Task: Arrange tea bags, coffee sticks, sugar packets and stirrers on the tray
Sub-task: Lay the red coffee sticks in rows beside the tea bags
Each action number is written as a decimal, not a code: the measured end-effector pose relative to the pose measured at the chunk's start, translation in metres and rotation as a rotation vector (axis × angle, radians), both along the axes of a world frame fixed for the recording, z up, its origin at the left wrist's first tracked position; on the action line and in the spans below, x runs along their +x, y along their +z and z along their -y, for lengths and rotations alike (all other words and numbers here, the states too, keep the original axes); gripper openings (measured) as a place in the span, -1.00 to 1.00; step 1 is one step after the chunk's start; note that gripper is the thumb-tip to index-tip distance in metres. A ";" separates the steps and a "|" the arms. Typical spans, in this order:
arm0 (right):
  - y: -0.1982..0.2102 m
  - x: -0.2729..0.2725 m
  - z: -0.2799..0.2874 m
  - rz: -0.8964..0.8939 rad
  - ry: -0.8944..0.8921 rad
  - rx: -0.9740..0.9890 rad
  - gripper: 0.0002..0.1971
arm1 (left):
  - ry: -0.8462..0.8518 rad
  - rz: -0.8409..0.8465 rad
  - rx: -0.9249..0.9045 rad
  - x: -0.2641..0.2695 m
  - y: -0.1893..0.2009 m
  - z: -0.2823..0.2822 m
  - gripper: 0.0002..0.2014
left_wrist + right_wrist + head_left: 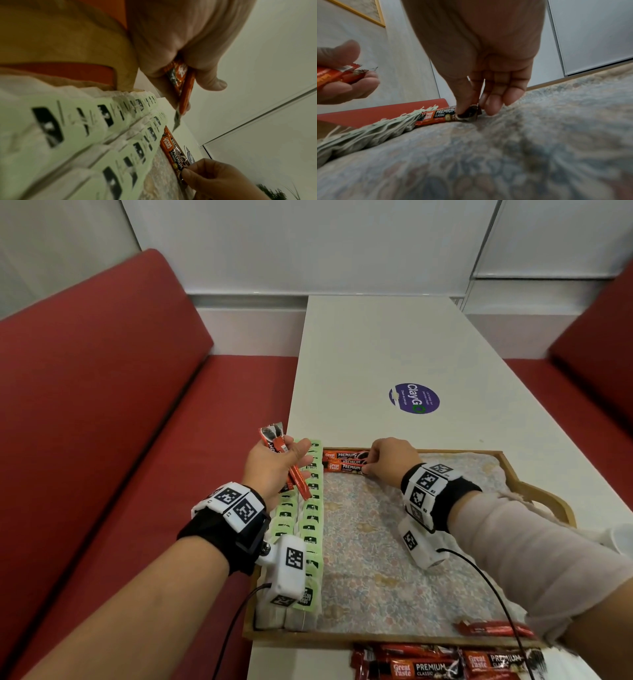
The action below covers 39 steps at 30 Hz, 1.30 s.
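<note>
On the white desk between red benches sits the cloth-lined wooden tray, tea bags rowed down its left side; our right hand pinches the end of a coffee stick at the far edge, while our left hand grips spare sticks. We judge it best to press that stick flat against its neighbours, ends flush with the tea bags, before drawing another.

A white table stands between 2 red benches, against white wall panels.

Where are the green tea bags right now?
In the head view, the tea bags stand in two rows along the tray's left side, beside the left hand.
</note>
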State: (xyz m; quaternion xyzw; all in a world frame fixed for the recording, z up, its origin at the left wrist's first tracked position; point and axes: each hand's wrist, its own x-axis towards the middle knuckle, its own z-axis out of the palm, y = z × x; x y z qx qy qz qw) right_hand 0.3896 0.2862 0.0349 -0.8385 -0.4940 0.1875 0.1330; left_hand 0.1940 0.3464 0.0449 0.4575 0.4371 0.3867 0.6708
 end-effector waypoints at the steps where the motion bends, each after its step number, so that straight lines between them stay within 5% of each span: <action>1: 0.000 0.001 0.000 0.005 0.000 0.005 -0.86 | 0.004 -0.002 -0.003 0.000 0.000 0.000 -0.78; 8: 0.010 -0.008 0.005 0.001 -0.013 0.141 -0.71 | 0.018 -0.015 -0.026 0.001 0.000 -0.002 -0.73; 16: 0.038 -0.063 0.018 -0.430 0.359 0.225 -0.58 | 0.062 -0.005 -0.115 0.010 0.006 0.000 -0.66; 19: 0.032 -0.071 0.016 -0.379 0.386 0.230 -0.59 | 0.085 -0.035 -0.102 0.012 0.008 0.002 -0.62; 22: 0.028 -0.071 0.015 -0.376 0.365 0.255 -0.70 | 0.079 -0.029 -0.118 0.010 0.010 0.005 -0.67; 27: 0.027 -0.064 0.016 -0.486 0.317 0.212 -0.84 | -0.001 -0.037 -0.122 0.005 0.017 0.008 -0.47; 33: 0.027 -0.054 0.014 -0.526 0.224 0.244 -0.87 | -0.013 0.002 -0.112 0.004 0.011 0.004 -0.86; 39: 0.027 -0.024 0.013 -0.417 -0.005 0.311 -0.88 | 0.048 -0.046 -0.060 0.001 0.007 -0.002 -0.81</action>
